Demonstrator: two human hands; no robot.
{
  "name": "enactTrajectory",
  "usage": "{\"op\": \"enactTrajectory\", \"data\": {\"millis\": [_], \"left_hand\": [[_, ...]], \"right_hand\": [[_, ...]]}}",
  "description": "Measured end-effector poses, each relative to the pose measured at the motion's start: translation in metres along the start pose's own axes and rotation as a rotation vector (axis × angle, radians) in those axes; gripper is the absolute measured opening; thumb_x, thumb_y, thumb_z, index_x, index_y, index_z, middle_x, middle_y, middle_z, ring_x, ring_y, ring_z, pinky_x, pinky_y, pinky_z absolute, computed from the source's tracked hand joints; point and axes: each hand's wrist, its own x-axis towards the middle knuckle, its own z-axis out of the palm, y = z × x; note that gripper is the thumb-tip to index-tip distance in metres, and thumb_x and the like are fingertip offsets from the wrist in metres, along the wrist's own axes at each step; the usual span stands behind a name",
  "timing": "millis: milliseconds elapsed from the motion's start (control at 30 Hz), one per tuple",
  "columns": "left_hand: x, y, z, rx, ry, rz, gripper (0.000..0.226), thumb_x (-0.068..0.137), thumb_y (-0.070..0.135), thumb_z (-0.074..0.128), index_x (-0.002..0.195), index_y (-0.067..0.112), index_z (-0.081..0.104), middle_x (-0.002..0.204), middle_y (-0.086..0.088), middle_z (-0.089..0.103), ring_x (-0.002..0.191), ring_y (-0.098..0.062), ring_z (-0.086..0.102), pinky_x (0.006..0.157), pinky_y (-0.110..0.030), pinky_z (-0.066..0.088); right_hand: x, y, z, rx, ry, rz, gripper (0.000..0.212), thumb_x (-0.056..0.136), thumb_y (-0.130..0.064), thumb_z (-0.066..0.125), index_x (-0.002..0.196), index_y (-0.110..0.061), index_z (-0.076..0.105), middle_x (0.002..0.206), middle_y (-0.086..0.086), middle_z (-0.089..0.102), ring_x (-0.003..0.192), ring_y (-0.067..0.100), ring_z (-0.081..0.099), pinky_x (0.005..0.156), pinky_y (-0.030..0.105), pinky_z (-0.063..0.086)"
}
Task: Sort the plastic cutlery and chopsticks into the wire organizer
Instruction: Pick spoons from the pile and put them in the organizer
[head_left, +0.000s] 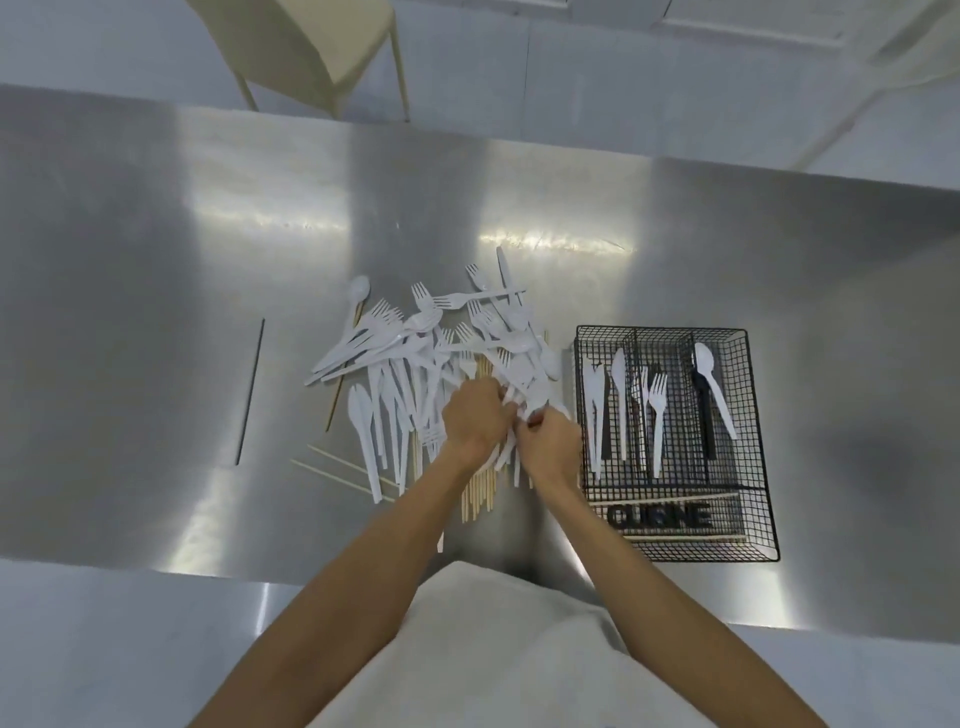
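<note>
A heap of white plastic cutlery, forks, spoons and knives, lies mid-table over wooden chopsticks. Both hands work at the heap's near right edge. My left hand has its fingers curled into the white pieces. My right hand pinches white cutlery right beside it. Just right of the hands stands the black wire organizer. Its left slots hold white knives and forks, the right slot a white spoon and a black piece. A chopstick lies in its front crosswise slot.
The steel table carries a thin dark stick left of the heap and loose chopsticks at the heap's near left. A pale chair stands beyond the far edge. A white cloth covers my lap below.
</note>
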Motion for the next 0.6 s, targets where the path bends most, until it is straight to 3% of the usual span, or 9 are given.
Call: {"op": "enactTrajectory", "data": {"millis": [100, 267, 400, 600], "left_hand": [[-0.001, -0.001, -0.005, 0.015, -0.022, -0.003, 0.022, 0.079, 0.027, 0.066, 0.064, 0.017, 0.053, 0.058, 0.004, 0.053, 0.058, -0.019, 0.057, 0.046, -0.026, 0.034], [-0.002, -0.009, -0.015, -0.053, -0.064, -0.010, 0.018, 0.075, 0.033, 0.065, 0.073, 0.016, 0.059, 0.066, 0.005, 0.060, 0.058, -0.014, 0.054, 0.047, -0.024, 0.033], [-0.009, -0.015, -0.021, -0.148, -0.080, -0.021, 0.025, 0.067, 0.042, 0.063, 0.066, 0.023, 0.047, 0.062, 0.009, 0.053, 0.054, -0.011, 0.048, 0.049, -0.025, 0.033], [-0.019, -0.022, -0.022, -0.119, -0.108, -0.027, 0.025, 0.071, 0.040, 0.064, 0.067, 0.022, 0.047, 0.060, 0.008, 0.052, 0.054, -0.010, 0.048, 0.050, -0.025, 0.034]], "right_hand": [[0.001, -0.005, 0.005, -0.050, 0.026, 0.035, 0.026, 0.094, -0.037, 0.068, 0.079, -0.015, 0.063, 0.064, -0.010, 0.054, 0.057, 0.009, 0.053, 0.045, 0.019, 0.030], [0.005, -0.008, 0.008, -0.078, 0.024, 0.105, 0.023, 0.095, -0.031, 0.064, 0.080, -0.013, 0.064, 0.066, -0.006, 0.057, 0.056, 0.008, 0.052, 0.044, 0.022, 0.032], [0.001, -0.008, 0.004, 0.015, 0.018, 0.087, 0.028, 0.098, -0.034, 0.057, 0.076, -0.017, 0.053, 0.067, -0.002, 0.058, 0.057, 0.012, 0.055, 0.046, 0.027, 0.036], [-0.003, 0.003, 0.000, 0.114, -0.005, 0.111, 0.019, 0.102, -0.025, 0.044, 0.100, -0.009, 0.053, 0.080, 0.006, 0.062, 0.062, 0.020, 0.061, 0.051, 0.033, 0.048]]}}
